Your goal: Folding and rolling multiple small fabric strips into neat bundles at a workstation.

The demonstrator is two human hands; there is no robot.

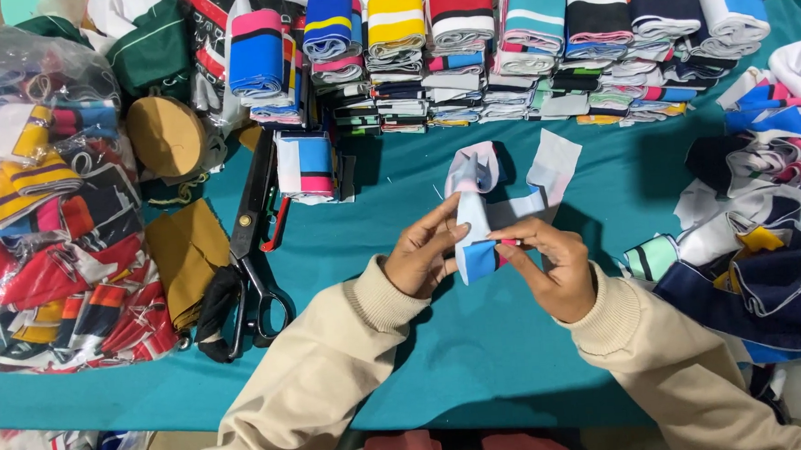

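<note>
My left hand and my right hand both pinch a narrow striped knit fabric strip in pale blue, pink, white and bright blue, held just above the teal table. The strip's upper end loops and folds back toward the far side. Cream sleeves cover both my forearms.
Stacks of folded striped knit bands line the far edge. Large black scissors lie left of my hands beside brown fabric pieces. A clear plastic bag of striped trims fills the left side. Loose striped pieces heap at right.
</note>
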